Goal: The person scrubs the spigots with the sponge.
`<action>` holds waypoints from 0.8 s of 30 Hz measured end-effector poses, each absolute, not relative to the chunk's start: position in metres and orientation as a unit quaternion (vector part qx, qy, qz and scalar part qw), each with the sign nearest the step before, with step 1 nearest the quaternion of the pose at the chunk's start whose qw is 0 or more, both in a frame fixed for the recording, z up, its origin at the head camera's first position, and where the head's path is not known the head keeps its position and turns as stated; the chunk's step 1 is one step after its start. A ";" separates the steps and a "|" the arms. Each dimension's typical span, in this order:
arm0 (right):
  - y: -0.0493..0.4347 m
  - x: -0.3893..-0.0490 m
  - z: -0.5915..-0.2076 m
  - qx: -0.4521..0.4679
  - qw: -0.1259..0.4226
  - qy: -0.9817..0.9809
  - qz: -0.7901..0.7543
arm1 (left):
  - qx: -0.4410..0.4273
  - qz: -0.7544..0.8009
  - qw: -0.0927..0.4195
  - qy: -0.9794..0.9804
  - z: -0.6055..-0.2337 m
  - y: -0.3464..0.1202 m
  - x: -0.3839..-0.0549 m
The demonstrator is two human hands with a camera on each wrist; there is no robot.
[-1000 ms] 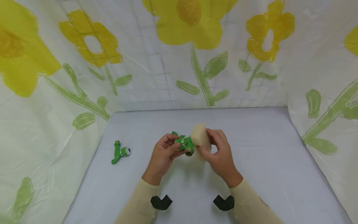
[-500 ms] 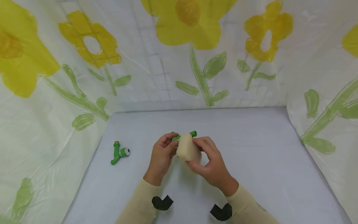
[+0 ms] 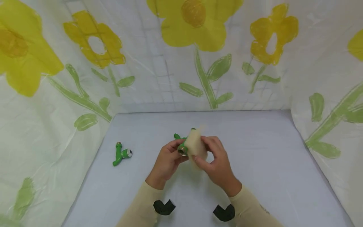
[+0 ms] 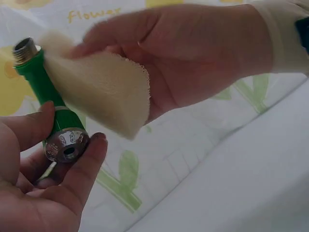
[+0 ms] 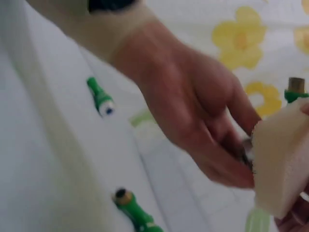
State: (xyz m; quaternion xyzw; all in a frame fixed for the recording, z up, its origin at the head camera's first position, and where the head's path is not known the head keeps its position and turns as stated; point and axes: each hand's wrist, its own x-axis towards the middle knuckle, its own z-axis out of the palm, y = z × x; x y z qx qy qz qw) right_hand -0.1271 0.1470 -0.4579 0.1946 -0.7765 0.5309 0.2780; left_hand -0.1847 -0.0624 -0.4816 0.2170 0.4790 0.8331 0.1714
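My left hand holds a green tap, its thumb and fingers around the silver-capped knob. The tap's threaded metal end points up and away in the left wrist view. In my right hand is a cream sponge, gripped between thumb and fingers and laid along the tap's body. The sponge covers much of the tap in the head view. A second green tap lies on the table to the left. Just behind my left hand, part of another green tap shows.
The pale table extends around both hands. Behind it and at both sides hangs a white sheet printed with yellow flowers. Black curved pieces sit by the sleeve cuffs.
The held tap has been turned, so its threaded end now shows left of the sponge. My right hand has moved the sponge left and down across the tap, then slightly back up.
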 end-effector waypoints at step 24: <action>0.151 -0.135 -0.455 0.224 0.374 -0.809 0.394 | 0.217 0.810 0.200 0.507 -0.479 -0.051 -0.174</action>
